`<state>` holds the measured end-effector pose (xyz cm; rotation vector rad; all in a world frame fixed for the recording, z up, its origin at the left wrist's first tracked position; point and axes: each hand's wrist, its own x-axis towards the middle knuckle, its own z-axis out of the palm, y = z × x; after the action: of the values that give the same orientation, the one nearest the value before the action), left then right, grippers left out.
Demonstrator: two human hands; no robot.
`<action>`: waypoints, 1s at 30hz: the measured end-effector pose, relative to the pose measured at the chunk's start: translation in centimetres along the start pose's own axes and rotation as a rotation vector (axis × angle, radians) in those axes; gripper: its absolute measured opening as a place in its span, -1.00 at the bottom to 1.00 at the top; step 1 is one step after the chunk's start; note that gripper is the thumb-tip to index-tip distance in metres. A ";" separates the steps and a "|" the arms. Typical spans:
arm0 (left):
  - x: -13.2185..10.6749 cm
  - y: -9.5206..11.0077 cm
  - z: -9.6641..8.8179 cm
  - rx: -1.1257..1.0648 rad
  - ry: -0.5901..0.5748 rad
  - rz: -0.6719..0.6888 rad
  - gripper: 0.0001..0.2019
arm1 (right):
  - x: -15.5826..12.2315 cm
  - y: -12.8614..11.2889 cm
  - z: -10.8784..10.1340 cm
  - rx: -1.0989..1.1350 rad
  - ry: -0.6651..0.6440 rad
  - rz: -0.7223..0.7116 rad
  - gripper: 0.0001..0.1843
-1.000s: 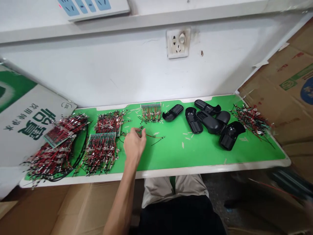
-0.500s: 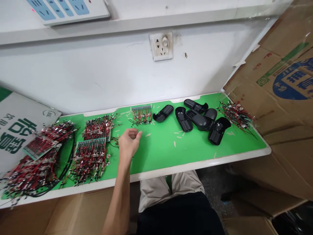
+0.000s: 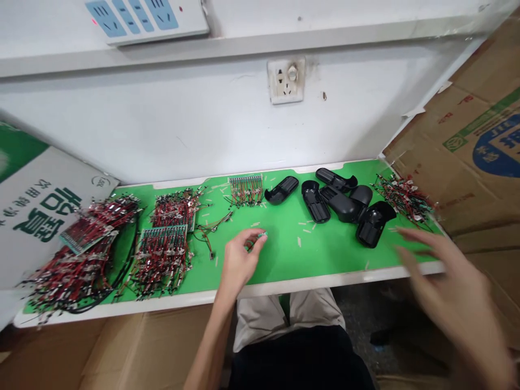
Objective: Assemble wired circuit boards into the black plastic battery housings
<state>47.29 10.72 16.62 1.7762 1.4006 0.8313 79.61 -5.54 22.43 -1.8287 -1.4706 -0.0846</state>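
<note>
My left hand (image 3: 239,260) rests over the green bench mat (image 3: 292,254), its fingertips pinched on a small wired piece (image 3: 260,236) with a tiny teal end. My right hand (image 3: 442,276) is blurred at the mat's right front edge, fingers spread and holding nothing I can see. It is nearest a tangled pile of red and black wires (image 3: 404,199) and several black plastic shells (image 3: 371,225). Left of my left hand lie loose wires (image 3: 211,233) and bundled red-and-black wire boards (image 3: 162,260), with a neat comb of wires (image 3: 246,189) behind.
A larger wire heap (image 3: 77,254) leans against a white and green printed board (image 3: 44,211) at the left. A wall socket (image 3: 285,81) and a power strip (image 3: 142,16) sit above the bench. Cardboard boxes (image 3: 479,146) stand to the right; my legs (image 3: 288,319) are below.
My right hand has come into view at the right. My left hand has shifted right and toward me, now pinching the small piece. The view has swayed slightly.
</note>
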 end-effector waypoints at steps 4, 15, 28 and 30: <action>-1.5 0.3 0.1 0.163 -0.028 0.255 -0.75 | 9.0 -5.0 12.5 0.082 -0.390 -0.377 -0.51; -2.2 -0.9 -2.9 0.211 0.125 0.392 -0.95 | 4.1 -7.8 17.9 -0.032 -0.329 -0.293 -0.66; -2.0 0.2 0.2 0.388 0.015 0.525 -0.87 | -2.9 -5.8 18.7 0.367 -0.128 0.030 -0.75; -1.9 0.6 0.7 0.416 0.026 0.513 -0.86 | -2.8 -5.8 18.7 0.435 -0.152 -0.017 -0.84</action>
<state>47.81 8.63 16.62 2.5187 1.2061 0.8603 66.32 3.51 10.98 -1.4917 -1.4704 0.3475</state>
